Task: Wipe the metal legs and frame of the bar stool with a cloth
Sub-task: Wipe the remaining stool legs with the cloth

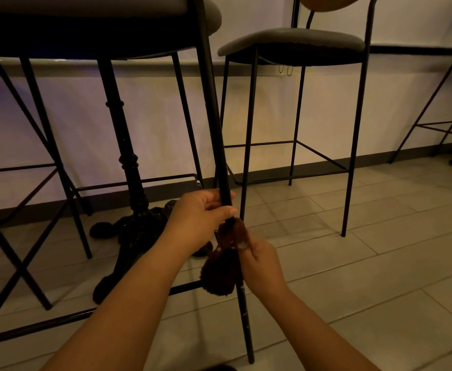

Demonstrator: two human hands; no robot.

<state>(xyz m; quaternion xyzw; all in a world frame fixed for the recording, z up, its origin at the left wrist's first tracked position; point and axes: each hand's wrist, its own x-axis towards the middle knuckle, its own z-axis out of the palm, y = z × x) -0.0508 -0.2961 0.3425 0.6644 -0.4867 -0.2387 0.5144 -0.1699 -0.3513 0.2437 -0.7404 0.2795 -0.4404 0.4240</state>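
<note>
Low view under a row of bar stools, dim warm light. Near bar stool (128, 20) at upper left, grey seat cut off by top edge; its front metal leg (214, 124) slanting down thru centre of view to tiled floor (380, 263) near bottom edge.

Left hand (200, 212) wrapped round that leg approx mid-height, thumb on near side, fingers curled behind the tube — grasping leg. Right hand (262, 261) just below, clenched on brown fluffy cloth (225, 266); cloth bunched against leg right under left hand, touching the tube, loose end hanging down to left of leg. Whitish specks on leg below cloth.

Low crossbar (184, 287) of same stool running left from leg, behind the cloth, w/ more frame bars further left. Dark ornate table pedestal (128, 167) behind left forearm, wide feet on floor. Second stool (294, 44) far right of centre, grey seat, tan backrest, thin black legs w/ footrest ring, well apart from hands. Part of a third stool frame (439, 113) at far right edge. Pale wall (326, 108) w/ dark skirting behind everything.
</note>
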